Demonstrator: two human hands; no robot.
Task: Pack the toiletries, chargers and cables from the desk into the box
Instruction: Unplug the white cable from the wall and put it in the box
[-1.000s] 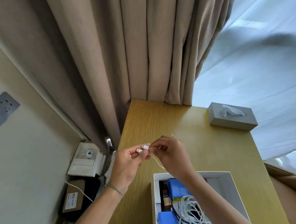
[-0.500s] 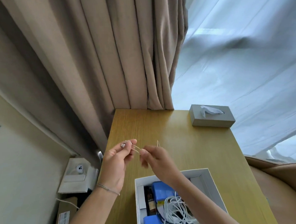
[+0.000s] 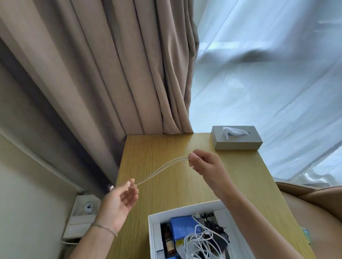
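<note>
A thin beige cable (image 3: 160, 169), doubled into 2 strands, is held stretched in the air above the wooden desk (image 3: 169, 196), beyond the white box (image 3: 152, 239). The fold is pinched by the right hand (image 3: 204, 165); the other end is pinched between thumb and fingertips of the left hand (image 3: 120, 201), its remaining fingers loosely curled. The cable is judged light, limp and springy. Grip is best kept at the ends while folding smaller, lest it uncoil among the white cables (image 3: 200, 244) already packed.

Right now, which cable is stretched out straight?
The thin doubled cable held between left hand and right hand; the white cables lie tangled in the box.
</note>
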